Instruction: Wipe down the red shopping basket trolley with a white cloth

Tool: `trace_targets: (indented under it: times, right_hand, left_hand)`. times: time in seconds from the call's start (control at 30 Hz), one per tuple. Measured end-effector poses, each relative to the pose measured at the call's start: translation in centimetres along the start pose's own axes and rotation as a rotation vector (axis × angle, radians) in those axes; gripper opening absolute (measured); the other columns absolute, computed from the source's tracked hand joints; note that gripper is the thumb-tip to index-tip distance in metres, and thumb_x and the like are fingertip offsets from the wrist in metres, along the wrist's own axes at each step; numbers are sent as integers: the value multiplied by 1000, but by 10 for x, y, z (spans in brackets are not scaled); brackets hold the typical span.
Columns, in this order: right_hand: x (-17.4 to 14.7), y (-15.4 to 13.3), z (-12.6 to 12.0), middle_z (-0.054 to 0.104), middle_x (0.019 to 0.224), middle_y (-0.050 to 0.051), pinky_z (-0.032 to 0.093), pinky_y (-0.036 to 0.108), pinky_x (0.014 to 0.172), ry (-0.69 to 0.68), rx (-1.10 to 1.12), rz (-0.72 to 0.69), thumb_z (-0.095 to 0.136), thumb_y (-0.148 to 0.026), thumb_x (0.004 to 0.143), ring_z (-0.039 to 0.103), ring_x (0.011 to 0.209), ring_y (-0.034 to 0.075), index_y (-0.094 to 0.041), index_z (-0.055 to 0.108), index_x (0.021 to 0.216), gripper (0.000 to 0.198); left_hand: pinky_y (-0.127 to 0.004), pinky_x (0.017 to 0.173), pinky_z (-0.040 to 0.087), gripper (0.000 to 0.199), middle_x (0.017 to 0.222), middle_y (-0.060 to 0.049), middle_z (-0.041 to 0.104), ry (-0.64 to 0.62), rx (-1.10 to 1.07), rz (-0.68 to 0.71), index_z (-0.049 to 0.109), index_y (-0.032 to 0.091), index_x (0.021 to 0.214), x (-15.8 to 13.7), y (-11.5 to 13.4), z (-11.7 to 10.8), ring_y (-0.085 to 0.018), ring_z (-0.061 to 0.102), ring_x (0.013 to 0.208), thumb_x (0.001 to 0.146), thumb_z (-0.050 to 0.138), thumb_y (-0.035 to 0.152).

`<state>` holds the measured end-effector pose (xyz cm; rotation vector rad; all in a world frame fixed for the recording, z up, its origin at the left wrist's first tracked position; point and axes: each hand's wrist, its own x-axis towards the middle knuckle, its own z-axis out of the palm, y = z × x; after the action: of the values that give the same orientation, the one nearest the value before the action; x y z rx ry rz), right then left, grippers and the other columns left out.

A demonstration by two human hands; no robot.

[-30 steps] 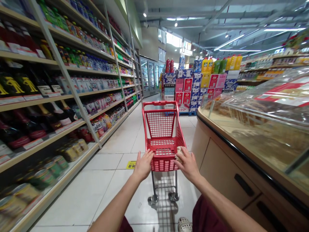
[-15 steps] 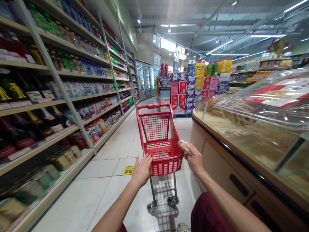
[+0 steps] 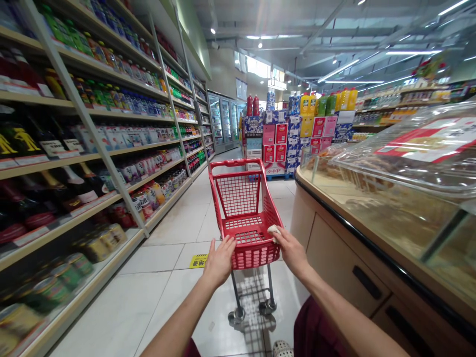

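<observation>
In front of me stands a small red shopping cart [image 3: 256, 254] with a latticed plastic basket on grey legs. My left hand [image 3: 220, 258] holds the near left corner of its basket rim. Its fingers reach over the rim, one of them spread out to the left, and the thumb is hidden. A bunched whitish cloth [image 3: 274, 231] is pinched in my right hand [image 3: 290, 248], against the right side of the rim near the front corner. Part of the cloth is covered by the fingers.
Drink shelves [image 3: 122, 148] run along the left. A counter [image 3: 327, 243] with packaged food [image 3: 416, 148] is close on the right. Stacked drink cartons [image 3: 275, 144] stand beyond the cart. A yellow sticker [image 3: 198, 261] lies on the tiled floor [image 3: 148, 297].
My right hand has moved left with the cloth, from the outer side of the basket onto its rim. My left hand has stayed at the corner.
</observation>
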<state>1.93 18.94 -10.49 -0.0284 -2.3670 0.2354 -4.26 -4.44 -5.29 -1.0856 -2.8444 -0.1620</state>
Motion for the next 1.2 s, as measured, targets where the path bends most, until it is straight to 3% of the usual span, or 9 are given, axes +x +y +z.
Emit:
trace_targets:
  times: [0.1,0.27,0.47,0.63,0.83,0.97,1.07,1.13,1.2]
  right_hand:
    - [-2,-11,6,52,123,8,43,34,91,65,-28,18,39,-6,79,48,113,19,-20,57,112,41]
    - [-1,-35,13,52,123,7,37,36,96,18,-11,-169,42,-6,79,43,117,19,-19,54,116,41]
    - [5,-19,3,54,120,9,41,40,91,29,-45,43,37,-6,81,48,113,20,-20,55,114,41]
    - [-4,-50,23,54,121,6,37,39,96,-1,132,-231,42,-8,80,43,117,19,-22,55,114,39]
    - [1,-22,8,58,115,8,44,35,90,40,198,27,40,-14,81,54,105,18,-20,59,109,34]
    - [21,-23,-8,56,116,8,41,32,93,136,314,178,33,-10,79,50,108,16,-18,57,109,39]
    - [31,-27,-17,55,117,11,38,40,94,3,214,255,41,-15,76,48,110,22,-17,61,101,32]
    - [29,-29,-16,51,123,12,30,50,96,-154,114,146,50,-25,75,42,116,27,-18,60,103,31]
    - [24,-33,-11,42,131,14,21,57,97,-221,39,17,59,-34,69,31,123,31,-17,54,113,47]
  left_hand:
    - [-52,106,9,52,136,-5,37,-7,8,-4,37,17,127,2,8,1,-17,25,128,76,27,7]
    - [-51,107,11,54,137,-5,35,16,60,16,35,20,128,2,12,7,-18,22,130,76,28,6]
    - [-51,105,15,55,141,-8,27,48,61,-58,37,19,127,-1,6,14,-21,14,132,75,32,6]
    - [-51,105,14,54,139,-6,31,-18,23,-40,36,20,128,-2,2,4,-20,17,131,76,29,6]
    - [-50,106,13,56,139,-5,32,-30,1,-32,35,19,129,-4,2,0,-19,16,131,74,31,6]
    - [-50,107,12,55,139,-4,31,-35,-16,-22,36,18,128,-2,6,1,-19,16,132,74,31,6]
    - [-50,106,12,56,140,-4,31,-33,-5,-20,35,19,128,-2,6,2,-19,15,132,73,32,7]
    - [-50,106,12,55,139,-4,31,-30,-6,-21,36,19,127,-2,7,2,-19,16,131,74,31,7]
    - [-50,106,13,54,139,-4,32,-26,-8,-19,37,19,127,-1,7,2,-19,17,131,74,31,7]
